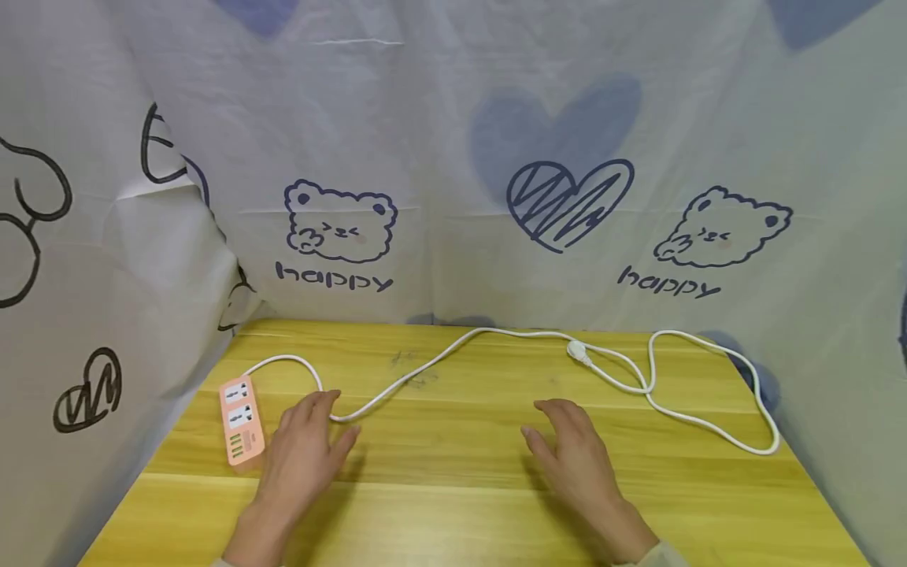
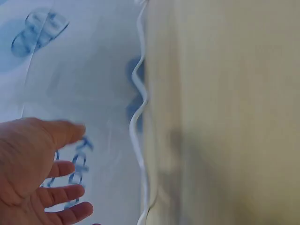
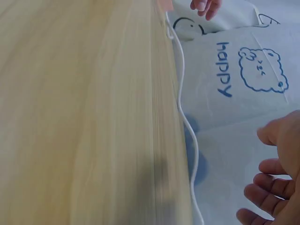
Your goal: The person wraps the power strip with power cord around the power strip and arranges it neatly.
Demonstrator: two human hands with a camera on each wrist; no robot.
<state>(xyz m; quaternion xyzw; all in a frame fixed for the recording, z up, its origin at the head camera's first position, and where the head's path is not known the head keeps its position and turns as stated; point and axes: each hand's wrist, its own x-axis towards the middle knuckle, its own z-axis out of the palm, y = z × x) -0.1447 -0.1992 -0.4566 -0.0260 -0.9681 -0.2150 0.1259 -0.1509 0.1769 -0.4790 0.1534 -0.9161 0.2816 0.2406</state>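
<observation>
A pink power strip (image 1: 242, 425) with white sockets and green USB ports lies on the left of the table. Its white cord (image 1: 418, 370) loops across the tabletop to the far right, and the white plug (image 1: 579, 352) rests near the back, right of centre. My left hand (image 1: 301, 449) hovers just right of the strip, fingers relaxed, hiding a bit of the cord. Over the middle right, my right hand (image 1: 577, 461) is held with loosely bent fingers and nothing in its grasp. Both wrist views show the left hand (image 2: 42, 173) and the right hand (image 3: 281, 173) holding nothing.
The wooden table (image 1: 453, 512) has a yellow grain. A pale cloth (image 1: 439, 157) printed with bears and hearts hangs behind it and along both sides. At the right, the cord makes a wide loop close to the table's edge.
</observation>
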